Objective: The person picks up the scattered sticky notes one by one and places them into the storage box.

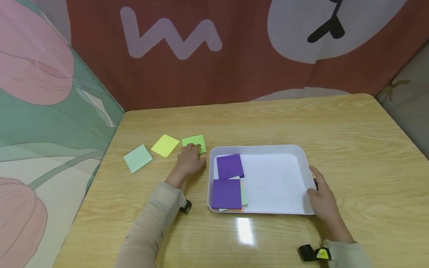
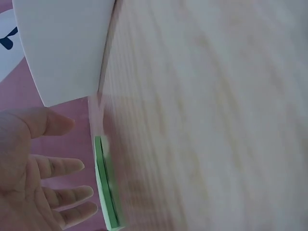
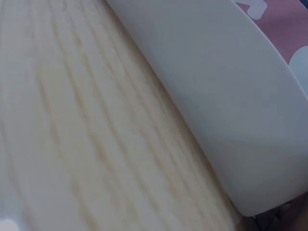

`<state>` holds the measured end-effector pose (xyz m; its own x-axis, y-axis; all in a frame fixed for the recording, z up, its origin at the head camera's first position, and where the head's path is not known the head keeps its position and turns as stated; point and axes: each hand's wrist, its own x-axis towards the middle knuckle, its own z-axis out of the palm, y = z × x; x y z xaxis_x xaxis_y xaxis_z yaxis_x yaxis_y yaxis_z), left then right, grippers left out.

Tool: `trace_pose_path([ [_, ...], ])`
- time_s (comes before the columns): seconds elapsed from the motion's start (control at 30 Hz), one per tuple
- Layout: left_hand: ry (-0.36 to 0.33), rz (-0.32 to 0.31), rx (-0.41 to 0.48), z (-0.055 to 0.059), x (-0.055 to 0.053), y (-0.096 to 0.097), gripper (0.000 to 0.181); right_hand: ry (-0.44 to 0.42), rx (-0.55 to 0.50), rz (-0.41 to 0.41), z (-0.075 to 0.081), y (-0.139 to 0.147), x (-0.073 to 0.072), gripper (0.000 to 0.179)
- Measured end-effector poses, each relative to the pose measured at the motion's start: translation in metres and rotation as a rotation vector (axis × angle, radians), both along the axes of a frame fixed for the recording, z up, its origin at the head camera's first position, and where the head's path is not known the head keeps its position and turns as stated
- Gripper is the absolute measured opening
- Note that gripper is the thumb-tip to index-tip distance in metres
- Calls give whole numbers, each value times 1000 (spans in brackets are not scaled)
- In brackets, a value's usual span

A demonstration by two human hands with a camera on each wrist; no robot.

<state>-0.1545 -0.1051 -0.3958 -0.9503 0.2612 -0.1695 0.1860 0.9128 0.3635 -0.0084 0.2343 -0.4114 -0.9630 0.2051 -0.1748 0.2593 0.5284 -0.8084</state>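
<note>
My left hand point(image 1: 190, 160) reaches over a green sticky-note pad point(image 1: 197, 140) left of the tray. In the left wrist view, its fingers point(image 2: 65, 196) are extended and spread, the tips close to the edge of the green pad point(image 2: 107, 187). My right hand point(image 1: 323, 197) grips the right side of a white tray point(image 1: 275, 149), thumb at the rim and fingers outside. In the right wrist view the tray wall point(image 3: 216, 96) hides most of that hand. At the tray's left end lie two purple pads point(image 1: 226, 193), the nearer one overlapping pale green and orange ones.
Left of the green pad lie a yellow pad point(image 1: 165, 145) and a pale mint pad point(image 1: 137, 158) on the wooden table point(image 1: 352, 130). A patterned red cloth point(image 1: 234, 74) hangs behind the table's far edge. Black wrist cameras point(image 1: 306, 253) sit on both wrists.
</note>
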Motion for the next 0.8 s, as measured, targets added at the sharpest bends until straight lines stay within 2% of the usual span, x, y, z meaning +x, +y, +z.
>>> trace_pose_path([
  [0.37,-45,-3,-35,-2,-11,0,59,-21,2,-5,1,0,0,61],
  [0.67,-34,-14,-143,-7,-26,2,58,-41,-4,-4,1,1,-1,60],
  [0.8,-46,-9,-157,-7,-32,1,61,-36,3,-4,1,2,-1,60],
])
